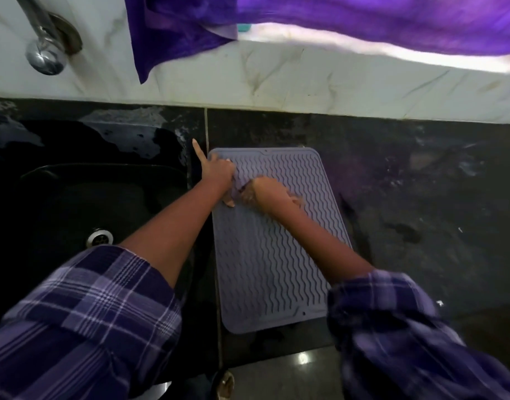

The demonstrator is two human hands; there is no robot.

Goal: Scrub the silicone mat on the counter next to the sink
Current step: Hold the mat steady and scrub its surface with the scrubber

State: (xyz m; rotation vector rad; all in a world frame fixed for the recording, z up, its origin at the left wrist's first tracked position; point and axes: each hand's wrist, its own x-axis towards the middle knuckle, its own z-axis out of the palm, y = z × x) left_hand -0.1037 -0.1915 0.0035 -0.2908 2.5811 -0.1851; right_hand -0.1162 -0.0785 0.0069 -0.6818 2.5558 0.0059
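Observation:
A grey silicone mat [265, 255] with wavy ridges lies flat on the dark stone counter, just right of the black sink [83, 203]. My left hand [219, 174] presses on the mat's far left corner with fingers spread, one finger pointing off over the counter. My right hand [265, 192] is on the mat right beside it, blurred by motion, fingers curled down against the ridges. Something small may be under its fingers, but I cannot make it out.
A chrome tap [46, 44] juts from the marble wall above the sink. A purple towel [276, 21] hangs along the ledge behind. The counter [421, 197] right of the mat is wet and streaked. The counter's front edge runs near my sleeves.

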